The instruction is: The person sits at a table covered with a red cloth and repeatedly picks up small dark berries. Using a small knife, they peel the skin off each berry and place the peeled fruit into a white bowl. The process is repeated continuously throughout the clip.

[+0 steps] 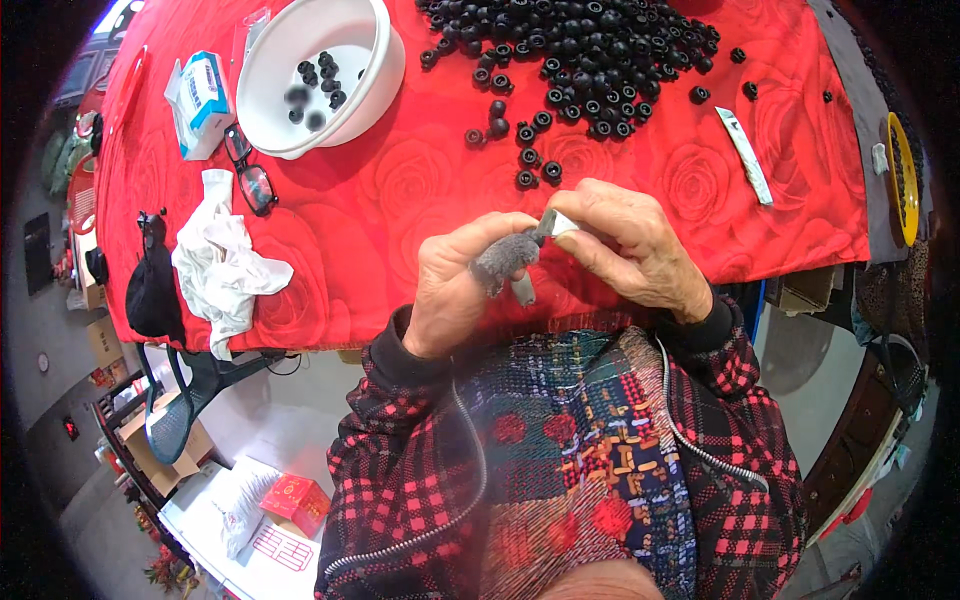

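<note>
A grey fuzzy piece is held in the left hand, pressed between the thumb and the curled fingers, with its dark fluffy side turned up and a paler grey end hanging below the fingertips. Its narrow upper end is brought up to the right hand, where a small white piece is pinched between the thumb and the bent forefinger. Whether the two pieces are joined cannot be told for certain, since the contact is small and partly covered by the fingertips. The grey fuzzy piece is thus kept between the two hands, above the near edge of the red tablecloth.

Both forearms are raised from the lower edge and angled inward, the wrists being wrapped in dark cuffs of a checked jacket. The left hand is tilted with its thumb uppermost; the right hand is arched, its back turned up and its knuckles bent.

Beyond the hands, black round parts are heaped on the cloth, and a few more are contained in a white basin. Eyeglasses are laid near a crumpled white cloth on the left.
</note>
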`<move>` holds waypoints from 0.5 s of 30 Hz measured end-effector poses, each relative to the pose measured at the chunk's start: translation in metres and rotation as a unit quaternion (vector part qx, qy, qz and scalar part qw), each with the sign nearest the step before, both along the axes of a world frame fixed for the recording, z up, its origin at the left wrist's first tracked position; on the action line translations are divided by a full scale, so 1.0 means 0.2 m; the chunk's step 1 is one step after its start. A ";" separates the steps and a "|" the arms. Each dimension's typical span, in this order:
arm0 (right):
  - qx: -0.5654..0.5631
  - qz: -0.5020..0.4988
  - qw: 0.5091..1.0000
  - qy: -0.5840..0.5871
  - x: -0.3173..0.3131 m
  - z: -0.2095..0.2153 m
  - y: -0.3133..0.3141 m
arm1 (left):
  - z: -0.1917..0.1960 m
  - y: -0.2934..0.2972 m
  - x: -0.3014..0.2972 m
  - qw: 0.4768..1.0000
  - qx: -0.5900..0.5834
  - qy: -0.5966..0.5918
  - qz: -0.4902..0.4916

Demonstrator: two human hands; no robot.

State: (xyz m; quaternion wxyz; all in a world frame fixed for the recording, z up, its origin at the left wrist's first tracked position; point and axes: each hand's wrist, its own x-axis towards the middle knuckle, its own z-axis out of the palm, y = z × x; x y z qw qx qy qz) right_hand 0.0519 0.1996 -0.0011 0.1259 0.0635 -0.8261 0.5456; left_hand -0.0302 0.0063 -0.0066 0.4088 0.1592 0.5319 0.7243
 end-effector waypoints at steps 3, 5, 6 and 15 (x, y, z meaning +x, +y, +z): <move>0.038 0.096 0.995 0.002 0.00 0.02 0.06 | 0.01 0.00 -0.01 0.999 -0.035 -0.001 -0.001; -0.006 0.155 0.988 0.003 0.06 -0.02 -0.03 | 0.01 0.01 -0.06 0.998 -0.016 -0.029 0.060; -0.003 0.188 0.982 -0.012 0.06 0.02 -0.04 | 0.02 0.00 -0.09 0.994 -0.004 -0.040 0.098; -0.035 -0.038 0.998 0.045 0.04 0.09 -0.02 | -0.01 0.02 -0.04 0.986 0.074 -0.146 0.009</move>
